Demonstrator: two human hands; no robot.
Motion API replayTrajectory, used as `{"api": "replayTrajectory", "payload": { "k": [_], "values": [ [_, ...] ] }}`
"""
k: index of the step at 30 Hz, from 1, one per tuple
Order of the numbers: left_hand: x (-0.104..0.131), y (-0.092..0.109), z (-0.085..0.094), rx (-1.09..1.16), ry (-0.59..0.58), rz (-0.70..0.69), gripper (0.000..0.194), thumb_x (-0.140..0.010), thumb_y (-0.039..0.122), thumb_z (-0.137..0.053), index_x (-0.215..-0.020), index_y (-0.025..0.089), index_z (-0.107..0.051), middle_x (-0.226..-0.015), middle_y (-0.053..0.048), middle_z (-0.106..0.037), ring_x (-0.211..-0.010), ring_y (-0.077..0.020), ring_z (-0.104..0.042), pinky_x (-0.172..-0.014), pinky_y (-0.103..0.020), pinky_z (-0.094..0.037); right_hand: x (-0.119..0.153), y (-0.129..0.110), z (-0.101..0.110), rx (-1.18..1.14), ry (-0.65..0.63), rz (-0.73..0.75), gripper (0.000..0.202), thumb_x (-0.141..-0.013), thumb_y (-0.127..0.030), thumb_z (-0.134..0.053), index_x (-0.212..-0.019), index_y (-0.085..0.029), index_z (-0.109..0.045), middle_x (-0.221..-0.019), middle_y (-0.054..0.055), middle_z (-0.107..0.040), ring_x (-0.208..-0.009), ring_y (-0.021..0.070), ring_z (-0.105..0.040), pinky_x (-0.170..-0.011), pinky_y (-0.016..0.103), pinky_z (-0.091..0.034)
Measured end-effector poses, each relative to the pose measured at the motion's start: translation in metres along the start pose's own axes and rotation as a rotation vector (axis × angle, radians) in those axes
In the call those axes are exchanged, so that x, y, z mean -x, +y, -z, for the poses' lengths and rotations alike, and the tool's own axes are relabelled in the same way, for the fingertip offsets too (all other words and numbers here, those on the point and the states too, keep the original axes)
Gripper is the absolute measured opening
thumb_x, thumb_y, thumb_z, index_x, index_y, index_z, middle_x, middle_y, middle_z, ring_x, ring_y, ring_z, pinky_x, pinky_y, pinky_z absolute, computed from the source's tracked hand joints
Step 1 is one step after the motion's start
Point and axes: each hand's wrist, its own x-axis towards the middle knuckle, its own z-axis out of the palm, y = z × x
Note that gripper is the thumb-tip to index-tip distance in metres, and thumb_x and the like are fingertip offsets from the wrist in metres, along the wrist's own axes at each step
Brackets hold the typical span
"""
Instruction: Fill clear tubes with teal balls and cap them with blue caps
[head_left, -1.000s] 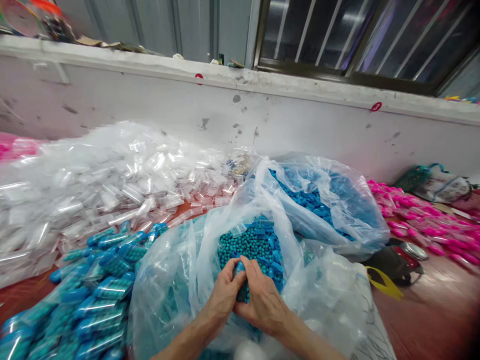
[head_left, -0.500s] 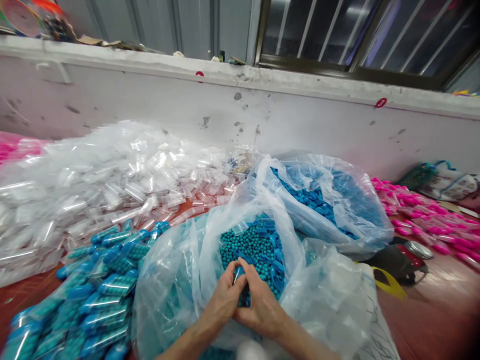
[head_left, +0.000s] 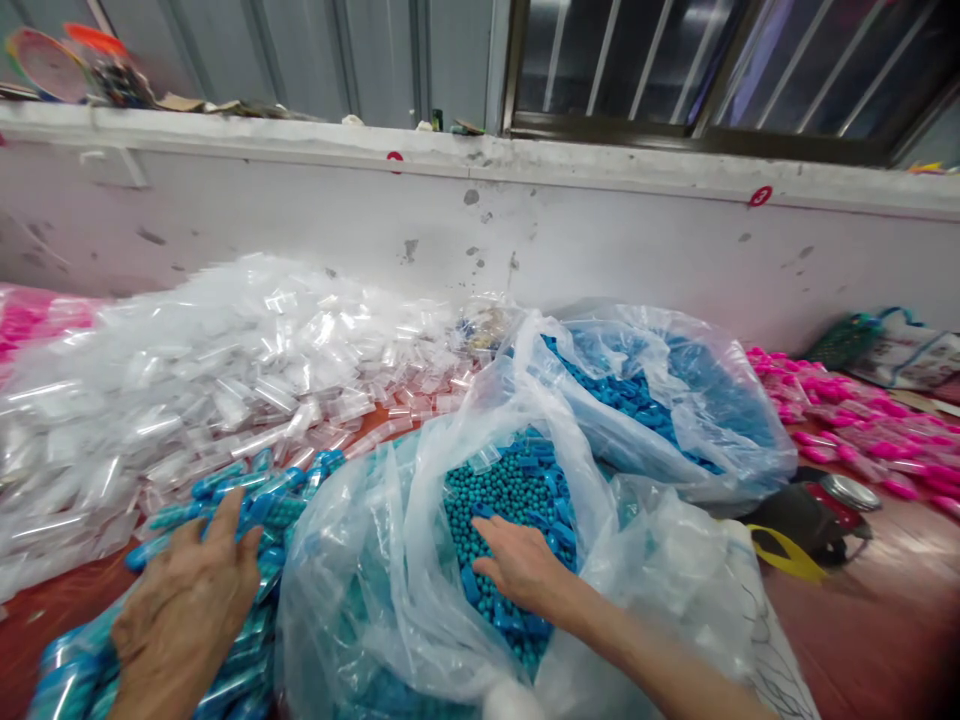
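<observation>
My left hand (head_left: 191, 590) is over a pile of clear tubes (head_left: 259, 510) with blue caps and turquoise beads inside. Its fingers are spread, and no tube shows in its grip. The hand hides part of the pile. My right hand (head_left: 517, 560) reaches into an open clear plastic bag (head_left: 405, 560), low over loose turquoise beads (head_left: 487, 500) and blue caps (head_left: 555, 490). Its fingers are stretched out with the thumb apart. A blue cap lies by the fingertips; whether they touch it I cannot tell.
Clear empty tubes (head_left: 225, 370) are heaped at the back left. Behind my bag stands another bag (head_left: 735, 430) of blue caps. Pink-capped tubes (head_left: 855, 420) lie at the right, near a dark object with a yellow strap (head_left: 787, 555). A wall (head_left: 360, 220) runs behind.
My hands were together over the beads around a blue-capped piece. They have parted: the left moved out to the filled tubes, the right stayed over the bag. The piece is out of both hands.
</observation>
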Motion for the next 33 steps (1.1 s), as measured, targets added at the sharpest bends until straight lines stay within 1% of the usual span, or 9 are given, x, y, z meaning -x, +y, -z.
{"api": "replayTrajectory", "payload": {
  "k": [3,7,10,12,15,18,24,28,33],
  "values": [
    [0.019,0.041,-0.008,0.280,-0.037,-0.179,0.038,-0.080,0.036,-0.035,-0.108,0.020,-0.055,-0.097,-0.009,-0.064,-0.082,-0.0240,-0.060,-0.072,-0.036,-0.048,-0.040,-0.013,-0.004,0.048,0.103,0.004,0.051,-0.077,-0.028,-0.054,-0.125,-0.017,-0.040,-0.105,0.012,-0.058,-0.090,0.0262,-0.059,-0.073,0.034,-0.045],
    [0.050,0.108,-0.028,0.780,-0.542,-0.321,0.033,-0.082,0.027,-0.036,-0.108,0.020,-0.055,-0.087,-0.004,-0.065,-0.073,-0.0159,-0.062,-0.067,-0.027,-0.051,-0.083,-0.015,-0.011,-0.042,0.129,0.031,0.031,-0.079,-0.020,-0.049,-0.109,-0.015,-0.052,-0.103,0.012,-0.060,-0.089,0.0219,-0.059,-0.073,0.029,-0.044],
    [0.055,0.137,-0.053,0.764,-0.484,-0.381,0.046,-0.076,0.014,-0.038,-0.122,0.016,-0.044,-0.119,-0.011,-0.053,-0.109,-0.0203,-0.051,-0.089,-0.036,-0.044,-0.085,-0.006,-0.006,-0.083,0.115,0.067,0.022,-0.081,-0.014,-0.044,-0.099,-0.014,-0.056,-0.098,0.009,-0.062,-0.091,0.0184,-0.058,-0.077,0.026,-0.042],
    [0.051,0.144,-0.067,0.648,-0.490,-0.421,0.050,-0.074,0.011,-0.039,-0.125,0.012,-0.039,-0.124,-0.015,-0.048,-0.117,-0.0227,-0.043,-0.096,-0.039,-0.038,-0.072,0.001,0.001,-0.135,0.117,0.117,0.021,-0.080,-0.012,-0.044,-0.096,-0.015,-0.057,-0.095,0.006,-0.063,-0.090,0.0163,-0.057,-0.078,0.024,-0.041],
    [0.043,0.145,-0.080,0.458,-0.684,-0.514,0.036,-0.078,0.016,-0.042,-0.114,0.014,-0.047,-0.107,-0.013,-0.059,-0.104,-0.0224,-0.053,-0.088,-0.035,-0.041,-0.048,0.012,0.013,-0.345,0.087,0.190,0.022,-0.077,-0.008,-0.043,-0.090,-0.015,-0.060,-0.083,0.001,-0.064,-0.077,0.0136,-0.059,-0.072,0.023,-0.043],
    [0.040,0.140,-0.084,0.265,-0.827,-0.589,0.023,-0.079,0.017,-0.042,-0.100,0.017,-0.053,-0.095,-0.009,-0.063,-0.095,-0.0205,-0.057,-0.082,-0.030,-0.041,-0.035,0.024,0.020,-0.502,0.003,0.086,0.027,-0.080,-0.011,-0.040,-0.099,-0.015,-0.058,-0.077,0.001,-0.064,-0.064,0.0125,-0.059,-0.060,0.022,-0.045],
    [0.052,0.132,-0.088,0.081,-0.868,-0.611,0.024,-0.073,0.008,-0.041,-0.089,0.014,-0.057,-0.085,-0.014,-0.063,-0.086,-0.0265,-0.059,-0.074,-0.035,-0.041,-0.038,0.043,0.010,0.030,0.049,-0.048,0.028,-0.081,-0.024,-0.051,-0.107,-0.016,-0.056,-0.106,0.009,-0.062,-0.100,0.0191,-0.056,-0.084,0.027,-0.040],
    [0.069,0.145,-0.095,0.104,-0.847,-0.623,0.033,-0.077,0.006,-0.034,-0.101,0.013,-0.055,-0.094,-0.015,-0.062,-0.096,-0.0264,-0.054,-0.084,-0.040,-0.036,-0.035,0.044,-0.004,0.143,-0.005,-0.128,0.019,-0.078,-0.018,-0.051,-0.095,-0.016,-0.060,-0.097,0.010,-0.066,-0.095,0.0217,-0.059,-0.079,0.029,-0.042],
    [0.069,0.174,-0.115,0.196,-0.885,-0.444,0.029,-0.076,0.009,-0.038,-0.098,0.010,-0.056,-0.094,-0.019,-0.062,-0.094,-0.0294,-0.056,-0.082,-0.042,-0.037,-0.021,0.057,0.002,0.258,0.045,-0.289,0.024,-0.082,-0.012,-0.040,-0.093,-0.009,-0.061,-0.090,0.019,-0.065,-0.086,0.0282,-0.061,-0.071,0.035,-0.044]
  ]
}}
